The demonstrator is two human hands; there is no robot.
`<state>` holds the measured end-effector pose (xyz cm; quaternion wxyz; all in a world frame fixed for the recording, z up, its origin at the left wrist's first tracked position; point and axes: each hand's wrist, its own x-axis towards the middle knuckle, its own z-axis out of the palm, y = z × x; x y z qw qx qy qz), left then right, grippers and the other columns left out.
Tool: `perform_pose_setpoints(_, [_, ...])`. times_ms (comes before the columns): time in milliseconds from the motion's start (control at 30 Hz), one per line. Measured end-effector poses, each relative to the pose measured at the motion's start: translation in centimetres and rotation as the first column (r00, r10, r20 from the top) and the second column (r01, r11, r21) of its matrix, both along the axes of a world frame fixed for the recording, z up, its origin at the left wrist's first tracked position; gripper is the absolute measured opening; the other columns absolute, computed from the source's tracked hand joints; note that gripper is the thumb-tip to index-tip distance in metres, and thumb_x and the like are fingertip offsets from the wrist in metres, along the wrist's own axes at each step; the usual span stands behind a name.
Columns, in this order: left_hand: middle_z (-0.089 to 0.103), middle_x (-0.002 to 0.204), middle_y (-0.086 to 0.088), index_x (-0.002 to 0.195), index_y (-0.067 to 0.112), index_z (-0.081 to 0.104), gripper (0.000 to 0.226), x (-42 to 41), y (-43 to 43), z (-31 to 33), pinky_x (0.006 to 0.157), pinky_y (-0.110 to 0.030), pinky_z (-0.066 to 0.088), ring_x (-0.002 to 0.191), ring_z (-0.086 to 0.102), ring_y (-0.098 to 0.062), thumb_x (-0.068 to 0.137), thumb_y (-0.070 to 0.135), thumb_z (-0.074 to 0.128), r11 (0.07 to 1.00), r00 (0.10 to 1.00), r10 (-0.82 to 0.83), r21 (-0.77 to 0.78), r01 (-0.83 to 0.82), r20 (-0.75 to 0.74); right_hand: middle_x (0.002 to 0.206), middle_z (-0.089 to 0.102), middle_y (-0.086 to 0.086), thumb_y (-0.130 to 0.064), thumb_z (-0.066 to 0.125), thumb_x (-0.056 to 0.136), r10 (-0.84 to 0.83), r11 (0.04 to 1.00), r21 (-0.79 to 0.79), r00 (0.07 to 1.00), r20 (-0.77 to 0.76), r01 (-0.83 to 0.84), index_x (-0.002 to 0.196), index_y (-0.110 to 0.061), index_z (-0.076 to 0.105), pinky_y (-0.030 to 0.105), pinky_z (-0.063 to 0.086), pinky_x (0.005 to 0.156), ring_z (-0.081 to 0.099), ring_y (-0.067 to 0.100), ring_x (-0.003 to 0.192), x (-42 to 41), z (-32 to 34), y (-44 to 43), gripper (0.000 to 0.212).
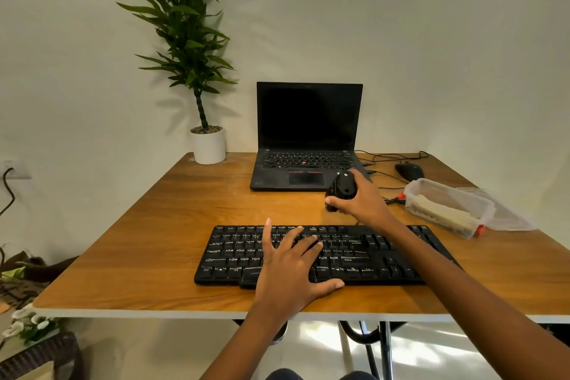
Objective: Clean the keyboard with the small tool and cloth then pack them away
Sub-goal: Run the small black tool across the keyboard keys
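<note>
Right grip (361,200) holds the small tool (340,190) just beyond the keyboard (385,256), left grip (288,265) flat on the keys: cleaning apparently barely begun, packing undone

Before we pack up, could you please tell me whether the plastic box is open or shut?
Open: the box has no lid on it; the clear lid lies on the table beside it.

The table (148,244) has a wood-grain top with a soft sheen and a pale edge strip; the keyboard (370,253) on it is matt black plastic with scuffed keys. The small tool (341,186) looks like dark, faintly glossy plastic, the container (411,192) is clear plastic, and the plant pot (209,147) is smooth white.
</note>
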<state>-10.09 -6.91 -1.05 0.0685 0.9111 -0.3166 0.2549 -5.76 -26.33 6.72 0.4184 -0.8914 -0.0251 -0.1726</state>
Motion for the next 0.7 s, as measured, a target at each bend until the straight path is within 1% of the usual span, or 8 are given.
perform_pose_setpoints(100, [0.068, 0.111, 0.013, 0.106, 0.031, 0.071, 0.076, 0.0, 0.0, 0.0, 0.106, -0.064, 0.012, 0.118, 0.057, -0.015, 0.081, 0.082, 0.021, 1.000, 1.000, 0.001, -0.005, -0.001, -0.001, 0.093, 0.061, 0.001, -0.025, 0.072, 0.079, 0.029, 0.999, 0.019, 0.998, -0.056, -0.028, 0.107, -0.016, 0.048, 0.021, 0.052, 0.051, 0.065, 0.018, 0.072, -0.1, 0.1, 0.3, 0.038])
perform_pose_setpoints(200, [0.068, 0.110, 0.012, 0.105, 0.031, 0.071, 0.076, -0.1, 0.0, -0.1, 0.106, -0.063, 0.012, 0.117, 0.057, -0.016, 0.082, 0.082, 0.020, 1.000, 1.000, -0.003, -0.003, 0.003, 0.007, 0.100, 0.059, 0.002, -0.028, 0.074, 0.076, 0.026, 0.999, -0.046, 0.999, -0.034, -0.027, 0.117, -0.015, 0.046, 0.025, 0.055, 0.062, 0.063, 0.020, 0.082, -0.2, 0.2, 0.3, 0.051])
perform_pose_setpoints(300, [0.068, 0.110, 0.013, 0.105, 0.031, 0.071, 0.075, 0.1, 0.0, 0.0, 0.107, -0.063, 0.011, 0.117, 0.057, -0.015, 0.082, 0.082, 0.020, 1.000, 1.000, -0.002, -0.013, 0.002, 0.010, 0.095, 0.064, 0.008, -0.027, 0.073, 0.078, 0.032, 0.998, 0.054, 0.999, -0.032, -0.031, 0.109, -0.014, 0.049, 0.025, 0.055, 0.053, 0.065, 0.018, 0.065, -0.1, 0.3, 0.3, 0.041])
perform_pose_setpoints(367, [0.069, 0.110, 0.013, 0.104, 0.031, 0.071, 0.075, 0.0, -0.1, 0.0, 0.107, -0.063, 0.011, 0.117, 0.058, -0.015, 0.082, 0.082, 0.020, 1.000, 1.000, 0.000, -0.012, 0.000, 0.005, 0.098, 0.061, 0.004, -0.027, 0.074, 0.077, 0.039, 0.998, -0.046, 0.997, -0.061, -0.042, 0.113, -0.012, 0.048, 0.019, 0.051, 0.057, 0.064, 0.017, 0.075, -0.2, 0.1, 0.8, 0.047])
perform_pose_setpoints(433, [0.069, 0.109, 0.013, 0.104, 0.031, 0.072, 0.076, 0.0, -0.1, -0.1, 0.107, -0.063, 0.011, 0.116, 0.058, -0.015, 0.082, 0.082, 0.019, 1.000, 1.000, 0.000, -0.007, 0.000, 0.009, 0.102, 0.060, 0.002, -0.028, 0.075, 0.076, 0.002, 0.998, -0.061, 1.000, 0.013, -0.001, 0.118, -0.012, 0.046, 0.019, 0.051, 0.066, 0.063, 0.018, 0.084, -0.2, -0.2, 1.1, 0.054])
perform_pose_setpoints(533, [0.069, 0.109, 0.013, 0.104, 0.031, 0.072, 0.076, 0.0, 0.0, 0.0, 0.107, -0.063, 0.012, 0.116, 0.058, -0.015, 0.082, 0.082, 0.019, 1.000, 1.000, 0.001, -0.017, -0.001, 0.006, 0.095, 0.062, 0.005, -0.027, 0.072, 0.078, 0.018, 0.999, 0.032, 0.999, -0.032, -0.017, 0.111, -0.014, 0.046, 0.028, 0.057, 0.057, 0.067, 0.022, 0.070, -0.2, -0.1, 1.4, 0.044])
perform_pose_setpoints(633, [0.069, 0.110, 0.013, 0.105, 0.031, 0.071, 0.076, 0.0, 0.0, 0.0, 0.107, -0.062, 0.012, 0.117, 0.057, -0.015, 0.081, 0.082, 0.020, 1.000, 1.000, 0.001, -0.016, -0.001, 0.001, 0.097, 0.059, 0.003, -0.029, 0.073, 0.077, 0.023, 0.998, -0.060, 0.999, -0.037, -0.025, 0.117, -0.012, 0.044, 0.029, 0.057, 0.064, 0.066, 0.021, 0.078, -0.1, 0.0, 1.6, 0.052])
perform_pose_setpoints(700, [0.069, 0.110, 0.012, 0.105, 0.031, 0.071, 0.076, 0.0, 0.0, -0.1, 0.107, -0.062, 0.012, 0.117, 0.057, -0.015, 0.081, 0.082, 0.020, 1.000, 1.000, 0.002, -0.015, -0.002, 0.003, 0.096, 0.062, 0.006, -0.029, 0.072, 0.079, 0.013, 1.000, 0.008, 1.000, -0.003, -0.013, 0.114, -0.011, 0.046, 0.026, 0.057, 0.059, 0.067, 0.021, 0.071, 0.0, -0.1, 1.5, 0.048])
